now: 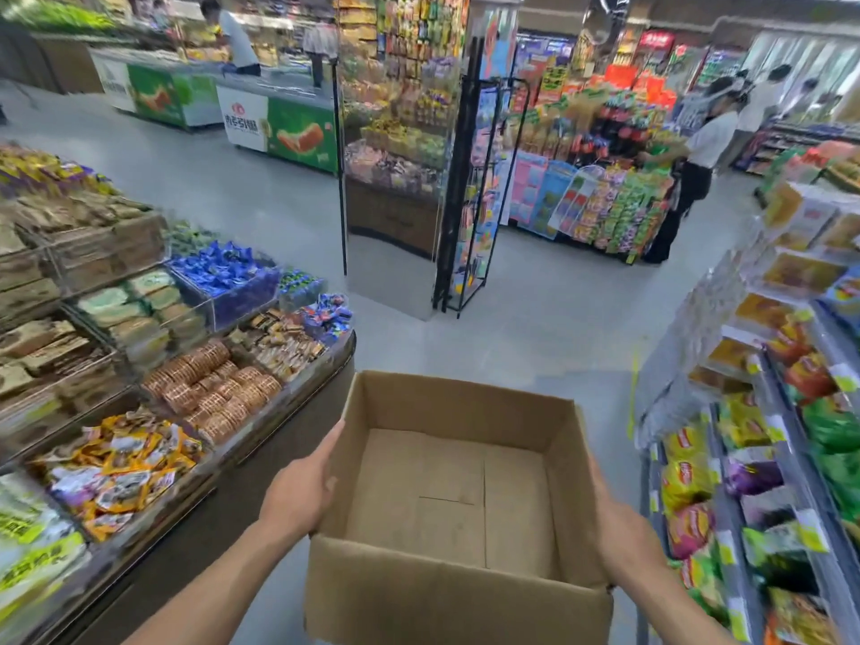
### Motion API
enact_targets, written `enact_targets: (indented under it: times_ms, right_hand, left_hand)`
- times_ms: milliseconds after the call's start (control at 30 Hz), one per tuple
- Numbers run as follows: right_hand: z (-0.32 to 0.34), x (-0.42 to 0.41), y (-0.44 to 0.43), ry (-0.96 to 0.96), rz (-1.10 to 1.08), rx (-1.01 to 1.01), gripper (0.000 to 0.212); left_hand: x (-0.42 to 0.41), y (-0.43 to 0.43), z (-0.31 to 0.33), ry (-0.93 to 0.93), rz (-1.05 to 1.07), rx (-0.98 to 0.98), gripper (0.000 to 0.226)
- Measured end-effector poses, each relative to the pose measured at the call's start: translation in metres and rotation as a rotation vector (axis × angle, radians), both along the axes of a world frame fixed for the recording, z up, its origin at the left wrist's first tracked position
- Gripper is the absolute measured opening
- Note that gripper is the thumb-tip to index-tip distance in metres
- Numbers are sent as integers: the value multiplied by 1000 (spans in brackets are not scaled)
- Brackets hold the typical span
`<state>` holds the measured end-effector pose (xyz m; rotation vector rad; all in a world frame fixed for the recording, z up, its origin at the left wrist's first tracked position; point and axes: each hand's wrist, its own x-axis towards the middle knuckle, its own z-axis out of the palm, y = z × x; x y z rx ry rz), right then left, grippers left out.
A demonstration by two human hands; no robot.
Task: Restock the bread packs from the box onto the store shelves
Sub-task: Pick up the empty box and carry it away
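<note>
Box point(446, 486) empty, left hand point(298, 491) pinches its left wall, right hand point(623, 533) on right wall, grip hidden; unloading looks finished, next move: carry box off or refill.

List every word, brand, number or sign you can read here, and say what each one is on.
Nothing reads clearly.
White freezer panel: dark characters under a red logo, blurred.
Red hanging sign: characters, blurred.
Yellow shelf tags: too small.
Snack bags: red logos, lettering blurred.
Cardboard box: no print visible.
</note>
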<state>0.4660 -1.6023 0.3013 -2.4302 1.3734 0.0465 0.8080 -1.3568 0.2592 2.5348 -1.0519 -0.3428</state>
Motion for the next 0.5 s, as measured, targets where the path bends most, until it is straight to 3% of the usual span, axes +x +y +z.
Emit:
enact_targets:
  times_ms: [167, 500]
  right_hand:
    - [5, 59, -90, 10, -23, 44, 84]
    - [-9, 150, -268, 34, -69, 0, 98]
  left_hand:
    - [64, -91, -2, -6, -26, -36, 98]
    - [152, -254, 0, -20, -1, -15, 92]
